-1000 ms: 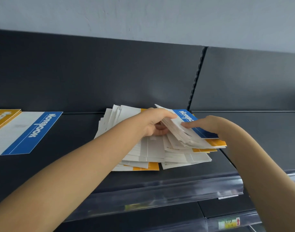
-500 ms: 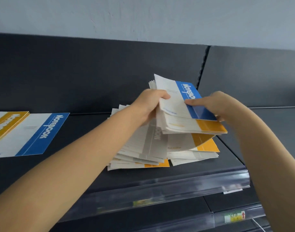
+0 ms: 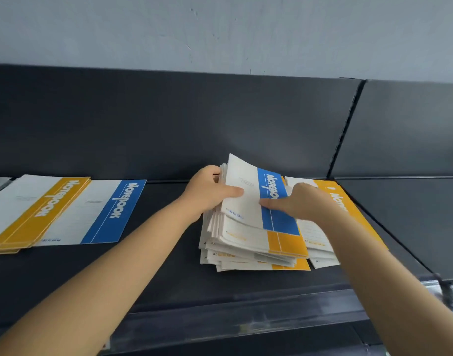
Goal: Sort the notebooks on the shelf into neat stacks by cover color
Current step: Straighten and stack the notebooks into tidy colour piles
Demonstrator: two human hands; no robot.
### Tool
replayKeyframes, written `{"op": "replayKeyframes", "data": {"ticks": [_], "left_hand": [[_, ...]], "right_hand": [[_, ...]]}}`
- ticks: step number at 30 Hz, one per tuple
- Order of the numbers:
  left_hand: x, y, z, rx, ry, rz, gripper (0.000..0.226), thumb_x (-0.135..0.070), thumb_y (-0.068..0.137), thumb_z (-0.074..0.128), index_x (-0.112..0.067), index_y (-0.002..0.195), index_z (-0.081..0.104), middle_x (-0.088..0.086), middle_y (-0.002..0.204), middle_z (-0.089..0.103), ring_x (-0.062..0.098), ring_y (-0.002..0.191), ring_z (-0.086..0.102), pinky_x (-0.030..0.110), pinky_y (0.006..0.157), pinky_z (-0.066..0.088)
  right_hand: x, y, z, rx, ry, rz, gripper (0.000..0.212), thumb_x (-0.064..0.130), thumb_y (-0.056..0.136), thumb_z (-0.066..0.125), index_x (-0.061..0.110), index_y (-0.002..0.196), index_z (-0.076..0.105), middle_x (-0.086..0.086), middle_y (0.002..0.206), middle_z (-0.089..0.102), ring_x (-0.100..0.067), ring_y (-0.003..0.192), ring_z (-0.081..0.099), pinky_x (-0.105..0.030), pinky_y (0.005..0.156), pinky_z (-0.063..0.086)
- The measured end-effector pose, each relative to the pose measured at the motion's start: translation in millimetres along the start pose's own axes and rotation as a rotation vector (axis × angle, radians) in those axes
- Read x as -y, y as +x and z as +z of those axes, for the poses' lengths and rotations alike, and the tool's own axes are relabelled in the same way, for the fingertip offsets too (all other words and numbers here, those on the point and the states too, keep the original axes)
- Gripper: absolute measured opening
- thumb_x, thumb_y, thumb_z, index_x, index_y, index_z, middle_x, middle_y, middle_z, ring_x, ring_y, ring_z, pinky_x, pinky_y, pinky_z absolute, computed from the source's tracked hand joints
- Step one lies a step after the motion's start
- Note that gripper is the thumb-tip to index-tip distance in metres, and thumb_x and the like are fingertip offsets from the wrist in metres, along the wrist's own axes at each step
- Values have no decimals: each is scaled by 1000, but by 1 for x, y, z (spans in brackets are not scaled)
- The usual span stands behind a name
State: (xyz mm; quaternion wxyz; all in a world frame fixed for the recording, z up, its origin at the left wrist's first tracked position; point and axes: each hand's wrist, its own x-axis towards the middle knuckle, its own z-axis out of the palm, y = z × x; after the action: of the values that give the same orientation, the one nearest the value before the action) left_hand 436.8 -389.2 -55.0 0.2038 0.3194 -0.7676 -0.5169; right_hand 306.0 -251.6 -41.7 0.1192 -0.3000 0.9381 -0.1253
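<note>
Slip risk: mixed pile [image 3: 246,245] of notebooks, mid-right on shelf [image 3: 156,268], only half under control.
Left grip [image 3: 210,194] clasps the pile's left edge, thumb on top blue notebook [image 3: 274,201], far edge tipped up. Right grip [image 3: 305,201] is released, fingers flat, pressing the blue band. Covers look slick & edges uneven, so if left tips further w/o right pinning, top books prob. slide toward the front lip or fan onto yellow notebooks [image 3: 348,209] just beside, mixing colours again. Sorted yellow stack [image 3: 40,209] & lone blue notebook [image 3: 110,211] at left sit well apart, prob. safe. Vs 0.5 s ago: bundle was held high off the heap, now lowered onto it. Vs 1 s ago: heap was fanned wide, now squarer, w/ yellow ones showing apart at right.
</note>
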Motion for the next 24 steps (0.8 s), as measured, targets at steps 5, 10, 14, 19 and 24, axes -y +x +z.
{"op": "replayKeyframes", "data": {"ticks": [5, 10, 14, 19, 24], "left_hand": [[9, 0, -3, -78, 129, 74, 50, -29, 78, 80, -15, 122, 60, -5, 116, 62, 12, 105, 59, 32, 88, 52], [13, -5, -1, -15, -57, 58, 39, -19, 80, 78, -18, 117, 65, -3, 110, 69, 11, 95, 68, 30, 76, 58], [10, -5, -4, -45, -132, 14, 37, -13, 80, 78, -17, 113, 62, -2, 107, 68, 11, 91, 68, 25, 67, 57], [3, -7, -13, -97, -158, 23, 28, -11, 91, 65, -14, 118, 58, 2, 112, 67, 17, 97, 67, 32, 74, 57], [1, -22, -47, -213, -271, -9, 26, -13, 96, 58, -17, 122, 57, 2, 112, 67, 20, 99, 65, 33, 75, 56]], "right_hand": [[0, 13, 24, -161, -38, -4, 73, 76, 77, 48, 9, 106, 51, -3, 89, 50, -19, 87, 51, -25, 63, 39], [8, 14, 37, -240, 7, -41, 72, 67, 85, 46, 7, 124, 51, -9, 117, 54, -24, 109, 49, -33, 83, 46], [19, 10, 39, -193, -36, -130, 71, 68, 88, 39, 9, 125, 51, -8, 122, 54, -25, 116, 46, -35, 87, 46], [38, 3, 36, -131, 8, -231, 71, 72, 86, 35, 15, 125, 50, -3, 110, 58, -22, 102, 54, -32, 77, 49], [68, -17, 22, -158, 181, -308, 76, 70, 83, 46, 20, 139, 31, -2, 127, 51, -23, 109, 56, -38, 86, 52]]}}
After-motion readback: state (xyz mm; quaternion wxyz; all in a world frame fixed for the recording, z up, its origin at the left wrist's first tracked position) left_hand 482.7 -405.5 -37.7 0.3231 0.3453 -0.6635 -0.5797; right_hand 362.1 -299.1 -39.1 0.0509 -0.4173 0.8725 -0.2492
